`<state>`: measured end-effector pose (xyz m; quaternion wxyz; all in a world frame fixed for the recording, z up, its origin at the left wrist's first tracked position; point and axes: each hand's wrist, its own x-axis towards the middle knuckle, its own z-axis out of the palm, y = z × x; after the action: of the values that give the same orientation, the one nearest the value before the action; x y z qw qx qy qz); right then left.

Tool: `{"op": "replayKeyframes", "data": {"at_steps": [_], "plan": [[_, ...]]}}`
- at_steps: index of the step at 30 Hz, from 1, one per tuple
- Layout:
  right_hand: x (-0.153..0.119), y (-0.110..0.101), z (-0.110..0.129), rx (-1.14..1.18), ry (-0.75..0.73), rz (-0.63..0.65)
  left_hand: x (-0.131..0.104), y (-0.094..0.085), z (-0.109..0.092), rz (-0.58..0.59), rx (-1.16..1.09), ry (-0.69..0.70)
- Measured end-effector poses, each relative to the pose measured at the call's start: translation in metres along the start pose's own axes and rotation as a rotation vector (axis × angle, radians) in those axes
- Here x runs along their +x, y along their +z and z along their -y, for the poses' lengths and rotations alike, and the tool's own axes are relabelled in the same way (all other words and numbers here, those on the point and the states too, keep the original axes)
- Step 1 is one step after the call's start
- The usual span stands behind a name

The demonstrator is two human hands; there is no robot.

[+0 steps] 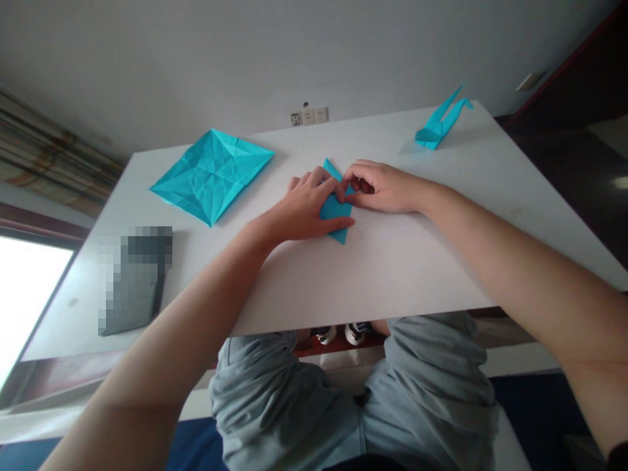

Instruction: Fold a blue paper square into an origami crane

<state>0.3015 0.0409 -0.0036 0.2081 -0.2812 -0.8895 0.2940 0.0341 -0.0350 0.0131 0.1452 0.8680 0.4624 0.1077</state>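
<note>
A small folded piece of blue origami paper (336, 209) lies flat near the middle of the table, its pointed ends showing above and below my fingers. My left hand (311, 204) rests over its left side, fingers spread and thumb stretched across the lower part. At its right edge, my right hand (370, 186) has thumb and index finger pinched together on the paper. The fingertips of both hands meet there, and the left palm hides part of the folds.
A creased blue square sheet (210, 176) lies at the back left. A folded blue paper crane (439, 124) stands at the back right. On the left is a dark, pixelated flat object (135, 281). The white table (373, 281) reaches the wall with sockets (308, 117).
</note>
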Motion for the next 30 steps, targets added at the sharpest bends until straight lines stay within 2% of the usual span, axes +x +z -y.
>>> {"op": "replayKeyframes", "data": {"at_steps": [30], "plan": [[0.0007, 0.0005, -0.0004, 0.026, 0.006, -0.004, -0.0007, 0.0, -0.0026, -0.004, -0.009, -0.012]]}}
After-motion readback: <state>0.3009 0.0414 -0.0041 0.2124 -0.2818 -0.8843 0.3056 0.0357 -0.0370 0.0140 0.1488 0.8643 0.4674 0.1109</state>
